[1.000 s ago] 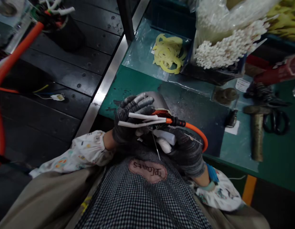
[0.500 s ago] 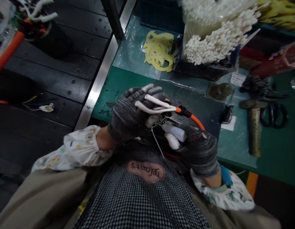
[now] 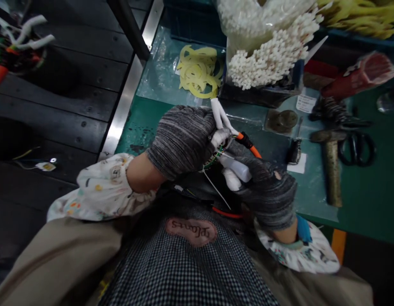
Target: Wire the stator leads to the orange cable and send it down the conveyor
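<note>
Item: orange cable end, being worked above the green desk's near-left edge. Progress: white sleeves are already sitting on two leads; green wires and a loose thin tie are still showing.

Left hand: fingers curling shut around the cable end.

Right hand: fingers closing on a white tube, touching the cable.

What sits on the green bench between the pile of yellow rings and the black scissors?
In the head view, between the yellow rings and black scissors stand the bin of white tubes, a round brass disc and a brass-headed hammer.
</note>
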Motion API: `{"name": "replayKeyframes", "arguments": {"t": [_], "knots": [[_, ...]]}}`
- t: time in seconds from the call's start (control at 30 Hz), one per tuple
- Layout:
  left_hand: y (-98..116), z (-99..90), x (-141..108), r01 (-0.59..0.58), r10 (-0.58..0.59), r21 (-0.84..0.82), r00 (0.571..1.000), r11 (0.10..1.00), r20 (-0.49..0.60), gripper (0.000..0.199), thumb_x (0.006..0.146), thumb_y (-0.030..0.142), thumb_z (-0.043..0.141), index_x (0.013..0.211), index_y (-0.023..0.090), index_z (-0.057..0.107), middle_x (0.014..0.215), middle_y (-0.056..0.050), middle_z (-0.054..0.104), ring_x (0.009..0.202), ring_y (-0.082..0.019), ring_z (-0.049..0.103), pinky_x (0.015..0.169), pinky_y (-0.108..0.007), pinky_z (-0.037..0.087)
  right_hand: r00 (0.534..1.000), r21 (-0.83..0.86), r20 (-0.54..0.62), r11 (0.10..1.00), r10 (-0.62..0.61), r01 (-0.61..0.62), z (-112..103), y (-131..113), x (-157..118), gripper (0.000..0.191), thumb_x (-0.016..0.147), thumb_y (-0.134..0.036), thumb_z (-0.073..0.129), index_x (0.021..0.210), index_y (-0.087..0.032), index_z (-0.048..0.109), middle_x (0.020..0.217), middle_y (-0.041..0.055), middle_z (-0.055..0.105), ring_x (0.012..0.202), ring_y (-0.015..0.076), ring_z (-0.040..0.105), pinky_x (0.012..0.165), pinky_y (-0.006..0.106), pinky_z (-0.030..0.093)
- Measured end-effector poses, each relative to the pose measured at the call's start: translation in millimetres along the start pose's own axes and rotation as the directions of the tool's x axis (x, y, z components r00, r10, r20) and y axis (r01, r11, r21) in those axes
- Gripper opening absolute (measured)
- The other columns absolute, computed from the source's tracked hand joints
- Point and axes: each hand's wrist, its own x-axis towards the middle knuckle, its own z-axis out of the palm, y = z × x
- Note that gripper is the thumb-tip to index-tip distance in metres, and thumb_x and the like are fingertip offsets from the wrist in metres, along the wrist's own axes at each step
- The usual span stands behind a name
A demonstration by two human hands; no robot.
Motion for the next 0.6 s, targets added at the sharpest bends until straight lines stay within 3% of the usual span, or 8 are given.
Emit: {"name": "replayKeyframes", "arguments": {"t": [0.17, 0.27, 0.37, 0.5, 0.6], "knots": [[-9.2, 9.6, 19.5, -0.017, 0.018, 0.1, 1.0, 0.995, -0.004, 0.07, 0.117, 0.071, 0.043, 0.116, 0.016, 0.086, 0.104, -0.017, 0.085, 0.093, -0.037, 0.081, 0.091, -0.055, 0.067, 0.995, -0.243, -0.093, 0.97, -0.03, 0.007, 11.9, 16.7, 2.7, 0.022, 0.107, -0.038, 0.08, 0.123, -0.026, 0.088, 0.11, 0.0071, 0.091, 0.09, 0.0295, 0.088, 0.083, 0.04, 0.073], [-13.2, 12.2, 30.1, -0.051, 0.05, 0.156, 0.999, 0.986, 0.01, 0.071, 0.117, 0.069, 0.038, 0.117, 0.017, 0.087, 0.101, -0.017, 0.085, 0.089, -0.036, 0.08, 0.082, -0.05, 0.065, 0.997, -0.3, -0.079, 0.954, -0.001, -0.023, 16.3, 18.1, 4.8, 0.024, 0.109, -0.045, 0.077, 0.122, -0.029, 0.088, 0.114, 0.007, 0.091, 0.094, 0.0302, 0.088, 0.082, 0.04, 0.071], [-14.5, 11.5, 37.7, -0.078, 0.07, 0.203, 0.996, 0.976, 0.046, 0.074, 0.117, 0.07, 0.034, 0.113, 0.02, 0.089, 0.096, -0.015, 0.085, 0.083, -0.033, 0.078, 0.075, -0.047, 0.062, 0.991, -0.297, -0.114, 0.954, -0.068, 0.031, 17.0, 15.5, 5.9, 0.02, 0.11, -0.04, 0.075, 0.123, -0.029, 0.087, 0.117, 0.0084, 0.091, 0.092, 0.0318, 0.089, 0.078, 0.043, 0.072], [-12.7, 10.9, 40.2, -0.036, 0.026, 0.145, 0.997, 0.989, 0.071, 0.074, 0.116, 0.075, 0.037, 0.113, 0.023, 0.089, 0.095, -0.013, 0.084, 0.084, -0.033, 0.078, 0.08, -0.047, 0.061, 0.988, -0.177, -0.135, 0.983, -0.069, 0.044, 12.0, 17.4, 1.2, 0.02, 0.11, -0.034, 0.075, 0.125, -0.025, 0.085, 0.112, 0.0112, 0.091, 0.093, 0.0341, 0.09, 0.076, 0.045, 0.074], [-10.4, 12.7, 35.7, 0.031, -0.031, 0.011, 0.999, 0.999, 0.017, 0.075, 0.114, 0.081, 0.045, 0.112, 0.021, 0.09, 0.095, -0.012, 0.083, 0.09, -0.034, 0.079, 0.095, -0.049, 0.061, 0.98, -0.071, -0.152, 0.988, 0.128, -0.14, 2.4, 26.1, -7.5, 0.023, 0.108, -0.04, 0.076, 0.12, -0.024, 0.087, 0.106, 0.0111, 0.091, 0.088, 0.0337, 0.089, 0.074, 0.047, 0.074]]}}
